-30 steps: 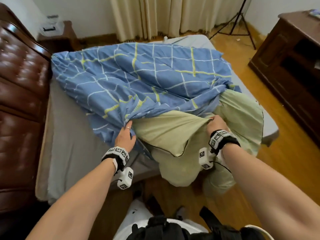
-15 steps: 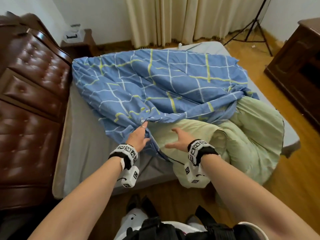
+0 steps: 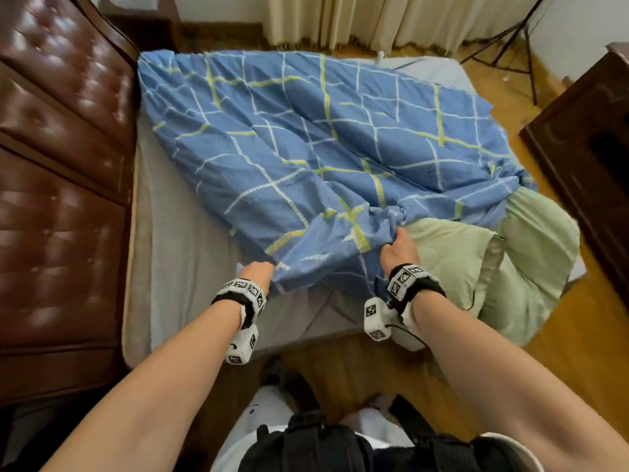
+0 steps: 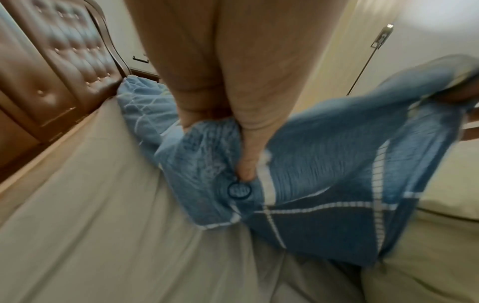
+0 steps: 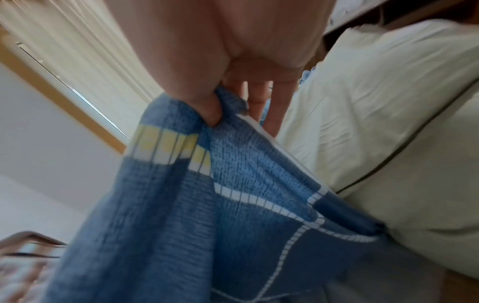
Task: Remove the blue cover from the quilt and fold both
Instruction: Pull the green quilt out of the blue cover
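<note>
The blue cover (image 3: 306, 137), checked with white and yellow lines, lies spread over the bed (image 3: 177, 253) from about 10 o'clock to 3 o'clock in the head view, its open edge bunched toward 6 o'clock. The left hand (image 3: 259, 272) pinches that edge at roughly 7 o'clock; in the left wrist view its fingers (image 4: 246, 160) are curled into the fabric just above a round button (image 4: 239, 190). The right hand (image 3: 399, 252) holds the same edge near the centre, thumb and fingers closed on a fold of blue cloth. So each grip is closed on the cover. The pale green quilt (image 3: 503, 264) sticks out of the opening at 4 o'clock, draping over the bed's corner toward the wooden floor (image 3: 578, 335). A brown tufted headboard (image 3: 58, 137) fills 9 o'clock, curtains (image 3: 374, 18) hang at 12 o'clock, and a dark cabinet (image 3: 589, 137) stands at 3 o'clock.
</note>
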